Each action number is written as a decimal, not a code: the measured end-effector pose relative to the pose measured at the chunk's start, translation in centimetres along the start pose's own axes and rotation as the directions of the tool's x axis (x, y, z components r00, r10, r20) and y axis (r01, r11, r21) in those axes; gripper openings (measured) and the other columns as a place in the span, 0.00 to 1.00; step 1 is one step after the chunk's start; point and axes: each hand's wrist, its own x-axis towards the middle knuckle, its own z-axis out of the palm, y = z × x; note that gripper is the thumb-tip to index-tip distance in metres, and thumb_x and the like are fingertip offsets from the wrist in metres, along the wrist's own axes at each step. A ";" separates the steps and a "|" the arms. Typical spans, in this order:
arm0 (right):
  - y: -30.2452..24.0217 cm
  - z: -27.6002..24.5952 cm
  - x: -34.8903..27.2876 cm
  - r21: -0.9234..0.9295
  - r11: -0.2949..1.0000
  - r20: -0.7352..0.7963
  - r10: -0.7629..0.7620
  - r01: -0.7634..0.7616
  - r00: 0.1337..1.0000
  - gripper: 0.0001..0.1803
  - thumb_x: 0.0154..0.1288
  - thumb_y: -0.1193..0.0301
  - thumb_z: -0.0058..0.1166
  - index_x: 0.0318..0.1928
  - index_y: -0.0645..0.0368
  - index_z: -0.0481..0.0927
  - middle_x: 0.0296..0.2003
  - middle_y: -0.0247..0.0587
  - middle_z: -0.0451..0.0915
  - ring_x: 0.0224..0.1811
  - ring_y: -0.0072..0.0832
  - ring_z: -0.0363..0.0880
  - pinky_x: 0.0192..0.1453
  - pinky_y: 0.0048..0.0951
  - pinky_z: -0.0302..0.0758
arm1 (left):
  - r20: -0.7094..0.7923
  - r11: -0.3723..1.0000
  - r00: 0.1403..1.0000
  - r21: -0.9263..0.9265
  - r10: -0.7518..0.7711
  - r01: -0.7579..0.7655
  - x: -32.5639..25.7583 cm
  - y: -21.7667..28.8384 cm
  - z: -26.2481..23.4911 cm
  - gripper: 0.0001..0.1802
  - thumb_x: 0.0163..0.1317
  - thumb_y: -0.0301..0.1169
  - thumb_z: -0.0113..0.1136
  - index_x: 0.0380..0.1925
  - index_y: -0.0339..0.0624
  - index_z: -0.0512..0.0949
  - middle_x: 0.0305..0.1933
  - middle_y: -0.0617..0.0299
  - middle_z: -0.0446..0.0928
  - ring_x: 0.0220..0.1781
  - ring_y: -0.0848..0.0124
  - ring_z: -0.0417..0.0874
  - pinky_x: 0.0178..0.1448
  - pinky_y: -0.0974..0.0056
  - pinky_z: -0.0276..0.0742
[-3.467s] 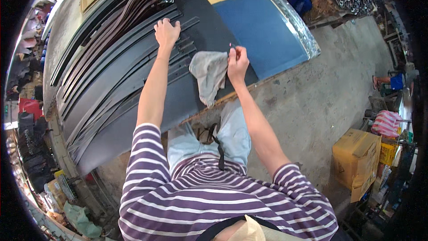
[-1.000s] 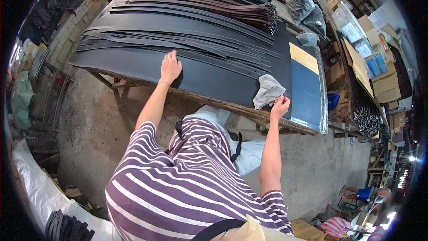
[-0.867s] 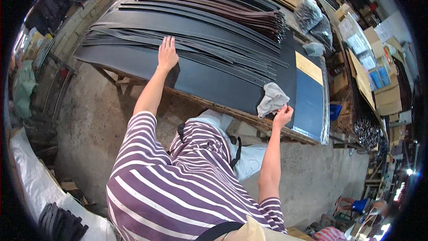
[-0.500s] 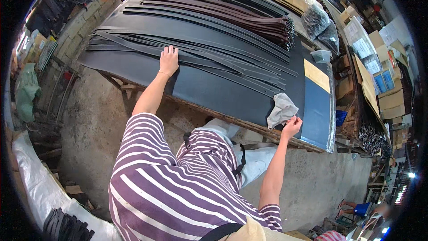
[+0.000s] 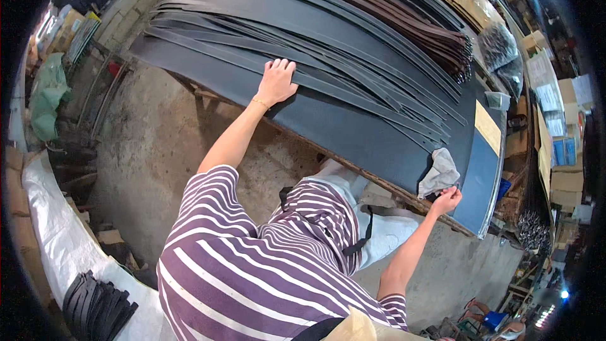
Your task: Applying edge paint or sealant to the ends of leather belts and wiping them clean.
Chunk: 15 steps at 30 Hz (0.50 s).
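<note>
Head view: your left hand (image 5: pixel 276 82) curls fingers over black straps (image 5: pixel 350 96) toward the table's near edge (image 5: pixel 384 180), grip unclear; right hand (image 5: pixel 448 200) pinches the grey rag (image 5: pixel 440 172). Crossed straps could snag if dragged.

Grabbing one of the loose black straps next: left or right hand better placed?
Left, probably. The left hand is at the black straps, fingers over the nearest ones. The right hand is beside the gray cloth, past the strap ends.

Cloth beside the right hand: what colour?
Light grey. The cloth shows best in the head view.
</note>
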 end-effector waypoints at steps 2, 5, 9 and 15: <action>-0.2 0.4 0.0 0.020 1.000 0.017 0.008 -0.008 1.000 0.11 0.77 0.67 0.51 0.41 0.63 0.73 0.26 0.32 0.74 0.25 0.19 0.70 0.28 0.23 0.69 | -0.007 0.998 0.999 -0.056 -0.037 0.036 -0.1 -0.2 -0.3 0.21 0.49 0.38 0.64 0.42 0.42 0.75 0.43 0.54 0.74 0.53 0.56 0.74 0.59 0.52 0.66; 0.2 0.0 0.2 -0.025 0.999 0.032 -0.029 0.030 0.999 0.11 0.77 0.66 0.51 0.41 0.62 0.73 0.26 0.32 0.74 0.24 0.18 0.70 0.27 0.23 0.69 | 0.009 0.995 0.998 -0.081 -0.061 0.061 -0.4 -0.3 -0.3 0.21 0.49 0.40 0.66 0.41 0.42 0.75 0.43 0.54 0.74 0.53 0.56 0.74 0.59 0.52 0.65; 1.6 -0.2 1.0 -0.023 0.999 0.027 -0.030 0.030 0.999 0.11 0.77 0.66 0.51 0.41 0.62 0.73 0.26 0.33 0.75 0.24 0.19 0.70 0.27 0.22 0.69 | 0.006 0.995 0.999 -0.090 -0.048 0.048 -0.5 -0.7 -0.1 0.23 0.47 0.43 0.68 0.40 0.43 0.76 0.43 0.56 0.74 0.53 0.56 0.74 0.59 0.53 0.66; 1.8 -0.3 0.6 -0.063 0.997 -0.052 0.049 -0.053 0.997 0.16 0.75 0.66 0.53 0.51 0.68 0.74 0.33 0.38 0.79 0.30 0.24 0.77 0.32 0.28 0.78 | 0.038 0.989 0.999 -0.146 0.008 -0.003 -0.1 0.2 -1.8 0.32 0.45 0.57 0.73 0.42 0.45 0.81 0.46 0.58 0.75 0.56 0.58 0.71 0.62 0.51 0.63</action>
